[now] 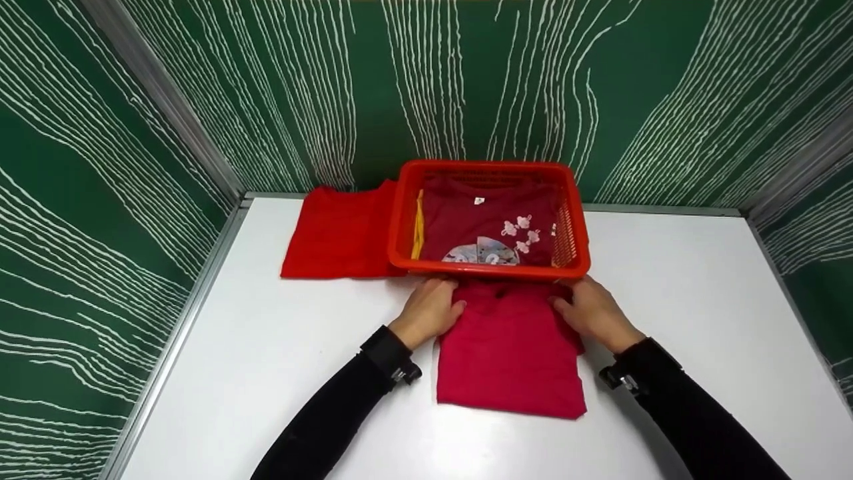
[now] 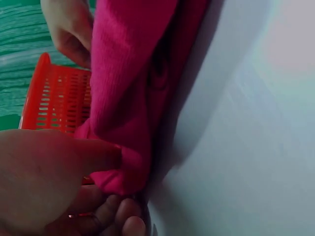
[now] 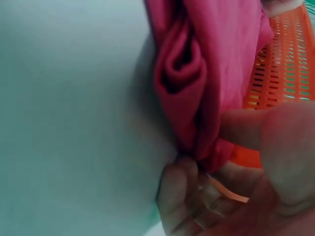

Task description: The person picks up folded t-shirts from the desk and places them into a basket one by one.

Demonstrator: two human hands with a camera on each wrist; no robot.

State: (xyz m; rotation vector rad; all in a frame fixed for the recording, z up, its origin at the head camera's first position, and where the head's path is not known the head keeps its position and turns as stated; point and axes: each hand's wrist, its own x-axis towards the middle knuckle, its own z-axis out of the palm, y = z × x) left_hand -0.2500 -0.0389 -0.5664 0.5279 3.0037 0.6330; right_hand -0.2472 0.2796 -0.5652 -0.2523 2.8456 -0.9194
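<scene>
A folded crimson shirt [image 1: 510,353] lies in front of the basket on the white table. My left hand [image 1: 430,310] pinches its far left corner, thumb on top and fingers underneath, as the left wrist view also shows on the pink-looking cloth [image 2: 123,88]. At the far right corner my right hand [image 1: 595,313] grips it the same way; the right wrist view shows rolled fabric layers [image 3: 184,73] between thumb and fingers. Just beyond both hands stands a red plastic basket [image 1: 490,270], holding a dark maroon shirt [image 1: 460,213] with a printed front.
A bright red folded cloth [image 1: 343,233] lies left of the basket, against the back edge. Yellow fabric [image 1: 418,227] shows along the basket's inner left side. Green walls [image 1: 466,80] with white wavy lines enclose the white table [image 1: 680,287] at the back and sides.
</scene>
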